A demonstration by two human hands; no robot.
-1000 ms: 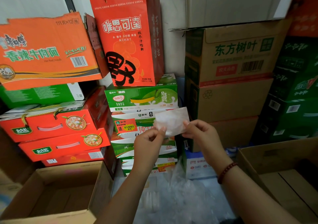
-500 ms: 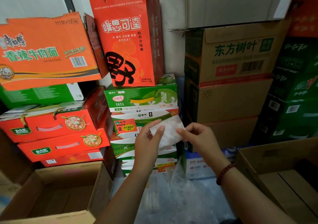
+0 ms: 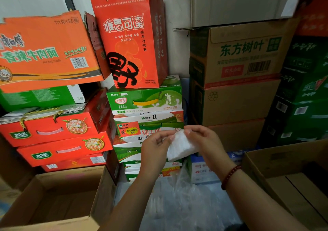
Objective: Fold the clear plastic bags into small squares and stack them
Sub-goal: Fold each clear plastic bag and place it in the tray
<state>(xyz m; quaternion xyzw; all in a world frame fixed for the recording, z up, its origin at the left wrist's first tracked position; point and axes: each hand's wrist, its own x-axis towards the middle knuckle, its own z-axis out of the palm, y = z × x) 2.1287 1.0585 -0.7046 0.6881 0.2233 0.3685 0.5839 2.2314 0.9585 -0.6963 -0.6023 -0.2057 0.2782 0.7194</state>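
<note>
I hold a folded clear plastic bag [image 3: 180, 146] in mid-air in front of the stacked drink cartons. It is a small whitish packet, tilted down to the left. My left hand [image 3: 156, 146] pinches its upper left edge with thumb and fingers. My right hand [image 3: 202, 140] grips its upper right corner; a red bead bracelet sits on that wrist. Below my arms lies a loose heap of clear plastic bags [image 3: 186, 200], crumpled and partly hidden by my forearms.
An open cardboard box [image 3: 99, 195] stands at the lower left, another open box [image 3: 255, 161] at the lower right. Red, orange and green cartons [image 3: 145, 99] are stacked against the wall behind. Brown boxes [image 3: 236, 53] tower at the right.
Both hands have drawn closer together and lower. The bag has gone from a wider flat sheet to a narrower, thicker packet and now tilts downward.
</note>
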